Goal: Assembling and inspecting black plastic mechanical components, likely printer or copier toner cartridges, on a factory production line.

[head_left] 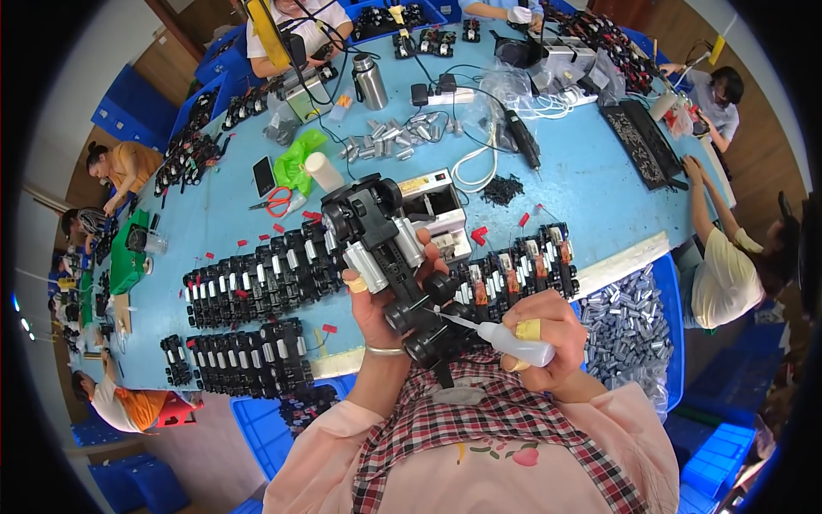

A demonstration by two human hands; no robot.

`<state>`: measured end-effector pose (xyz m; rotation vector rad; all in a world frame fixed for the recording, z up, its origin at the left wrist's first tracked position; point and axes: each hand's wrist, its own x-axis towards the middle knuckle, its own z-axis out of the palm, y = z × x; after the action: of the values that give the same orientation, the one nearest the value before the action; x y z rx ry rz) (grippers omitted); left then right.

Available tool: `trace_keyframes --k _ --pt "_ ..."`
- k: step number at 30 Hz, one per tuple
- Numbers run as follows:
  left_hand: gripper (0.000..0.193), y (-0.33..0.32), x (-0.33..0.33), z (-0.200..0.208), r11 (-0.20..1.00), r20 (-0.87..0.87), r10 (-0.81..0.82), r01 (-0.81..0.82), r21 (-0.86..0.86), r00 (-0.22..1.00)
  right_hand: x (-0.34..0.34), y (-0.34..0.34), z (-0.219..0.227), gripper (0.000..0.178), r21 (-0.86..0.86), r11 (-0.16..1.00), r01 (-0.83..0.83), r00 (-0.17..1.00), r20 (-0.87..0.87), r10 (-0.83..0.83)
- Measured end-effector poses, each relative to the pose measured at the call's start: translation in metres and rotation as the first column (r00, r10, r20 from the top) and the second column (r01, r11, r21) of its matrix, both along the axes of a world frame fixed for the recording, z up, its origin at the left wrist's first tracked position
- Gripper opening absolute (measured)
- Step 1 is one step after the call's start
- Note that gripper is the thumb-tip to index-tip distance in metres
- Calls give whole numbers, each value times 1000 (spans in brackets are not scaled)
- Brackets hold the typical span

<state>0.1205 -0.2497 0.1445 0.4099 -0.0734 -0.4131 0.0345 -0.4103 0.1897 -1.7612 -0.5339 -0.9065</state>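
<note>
L hand, w/ a tan wrap on a fingertip and a bangle at the wrist, is closed round a black wheeled chassis, holding it tilted up over the near table edge, mid-view. Two silver motors sit across its middle. R hand, also w/ tan wraps, grips a white squeeze bottle, its thin nozzle pointing approx. 10 o'clock at the chassis's near end; can't tell if the tip touches.

Clock centred on the chassis, 12 = far side of the blue table. Just beside at approx. 2: a white boxy device; beyond it, a heap of small black parts. At 3, a row of similar chassis; more rows at 9 and 8. Approx. 4, a blue bin full of silver cylinders.

At 10, red-handled scissors near a dark phone; approx. 11, a green bag. At 12, loose silver cans, then a steel flask. Far out at 2, a long black tray. Co-workers round the edges, e.g. one in a pale top at 3, one in orange at 10.
</note>
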Motion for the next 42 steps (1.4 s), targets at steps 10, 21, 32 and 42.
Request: trace_keyframes --k 10,21,32,42 --pt "94 5 3 13 1000 167 16 -18 11 986 -10 -9 10 32 96 994 -55 997 -58 60" --pt "102 2 2 30 972 281 -65 -3 236 958 -12 -9 12 29 16 997 -71 993 -98 72" --pt "94 -9 11 16 993 304 -110 119 -9 946 -11 -17 -2 23 1 999 -46 994 -101 46" --pt "95 1 24 20 956 175 -144 183 -231 974 -8 -44 -31 28 759 610 228 914 -383 135"
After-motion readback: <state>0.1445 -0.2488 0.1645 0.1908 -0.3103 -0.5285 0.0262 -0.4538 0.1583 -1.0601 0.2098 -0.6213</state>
